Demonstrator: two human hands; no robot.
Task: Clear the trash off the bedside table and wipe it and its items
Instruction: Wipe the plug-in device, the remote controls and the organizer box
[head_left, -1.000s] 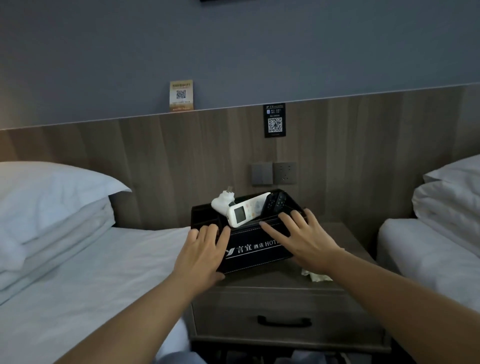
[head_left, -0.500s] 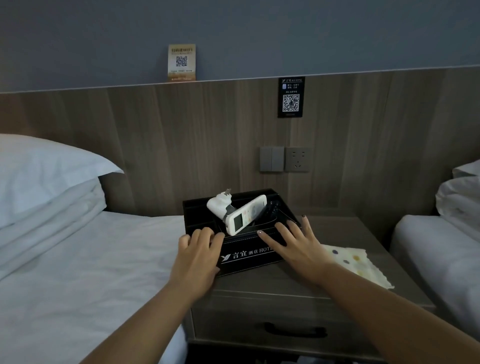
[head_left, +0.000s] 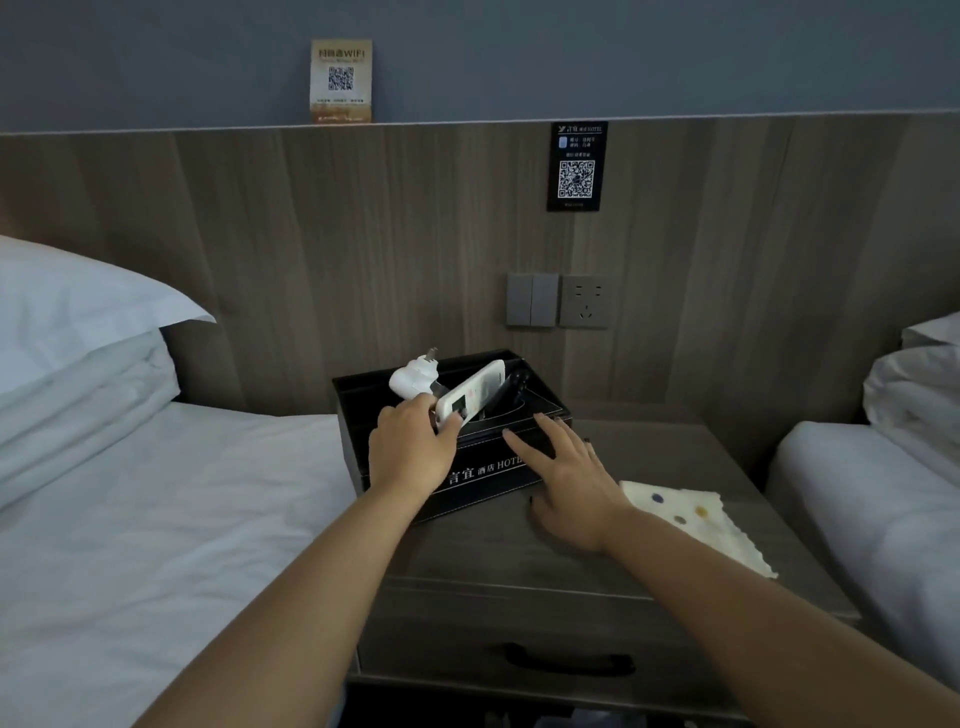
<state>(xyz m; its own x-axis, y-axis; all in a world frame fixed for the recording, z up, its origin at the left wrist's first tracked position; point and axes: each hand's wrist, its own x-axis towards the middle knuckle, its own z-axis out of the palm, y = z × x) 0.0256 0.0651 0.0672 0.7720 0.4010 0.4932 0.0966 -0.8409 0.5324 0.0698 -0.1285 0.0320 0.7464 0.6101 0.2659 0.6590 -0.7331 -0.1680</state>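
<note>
A black hotel organiser box (head_left: 488, 480) stands at the back left of the grey bedside table (head_left: 519, 556). In it lean a white remote (head_left: 475, 392), a black remote (head_left: 511, 389) and a white plug adapter (head_left: 413, 376). My left hand (head_left: 413, 449) reaches over the box's front edge and pinches the lower end of the white remote. My right hand (head_left: 566, 475) lies with straight, spread fingers against the box's right front side and the tabletop. A pale dotted cloth (head_left: 696, 522) lies on the table to the right of that hand.
White beds flank the table, the left bed (head_left: 171, 519) with pillows (head_left: 72, 332), the right bed (head_left: 872, 493) close to the table edge. A wall switch and socket (head_left: 558, 300) sit above the box. The table's drawer has a black handle (head_left: 566, 660).
My left hand has risen from the box's front face to the white remote and taken hold of it. My right hand has slid slightly down the box's side.
</note>
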